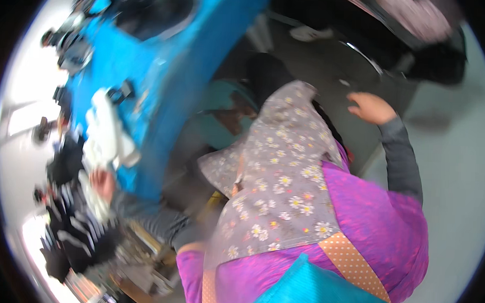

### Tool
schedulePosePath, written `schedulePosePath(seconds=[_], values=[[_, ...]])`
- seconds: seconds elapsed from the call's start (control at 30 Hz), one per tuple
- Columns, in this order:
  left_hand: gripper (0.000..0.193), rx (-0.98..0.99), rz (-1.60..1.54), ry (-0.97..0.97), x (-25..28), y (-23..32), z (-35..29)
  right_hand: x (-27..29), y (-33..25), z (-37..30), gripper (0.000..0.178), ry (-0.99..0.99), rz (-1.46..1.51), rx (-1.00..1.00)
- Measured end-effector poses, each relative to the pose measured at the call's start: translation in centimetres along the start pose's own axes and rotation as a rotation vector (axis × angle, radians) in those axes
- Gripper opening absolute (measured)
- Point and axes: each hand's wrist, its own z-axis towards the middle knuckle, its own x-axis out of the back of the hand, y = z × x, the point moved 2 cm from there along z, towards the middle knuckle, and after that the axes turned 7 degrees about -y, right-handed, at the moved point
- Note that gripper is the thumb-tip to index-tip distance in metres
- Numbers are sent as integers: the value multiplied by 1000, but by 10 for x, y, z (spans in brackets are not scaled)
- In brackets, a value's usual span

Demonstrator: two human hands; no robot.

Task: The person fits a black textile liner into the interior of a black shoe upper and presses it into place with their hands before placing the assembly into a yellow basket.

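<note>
My left hand (103, 184) is at the left, beside the edge of a blue-covered table (165, 67). White cloth (105, 129) lies bunched on the table just beyond it, and more white fabric (93, 199) hangs close by. Motion smears the left fingers, so any contact with the cloth is unclear. Out to the right, my right hand (371, 108) hangs over the grey floor, holding nothing, with thumb and forefinger apart. Between my arms is a grey apron (284, 180) with a daisy print, worn over a purple top (380, 222).
A small black object (125, 89) and a dark garment (156, 12) lie on the table. Black-and-white striped clothes (74, 220) are piled at left. Another person's white shoe (311, 33) shows at the top. A pale wall (453, 160) stands right.
</note>
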Motion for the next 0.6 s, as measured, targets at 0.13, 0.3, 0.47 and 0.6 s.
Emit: schedulePosePath(seconds=[0.13,0.3,0.47,0.6], values=[[22,288,109,-214,-59,-127,53,-8,2,15,42,-70,13,33],[25,521,33,-267,-103,-228,70,6,-59,44,40,-72,-32,202],[30,586,55,-216,-96,-292,120,15,-114,77,33,-78,-198,329],[49,537,32,269,-38,-298,139,19,-171,88,23,-34,-310,570]])
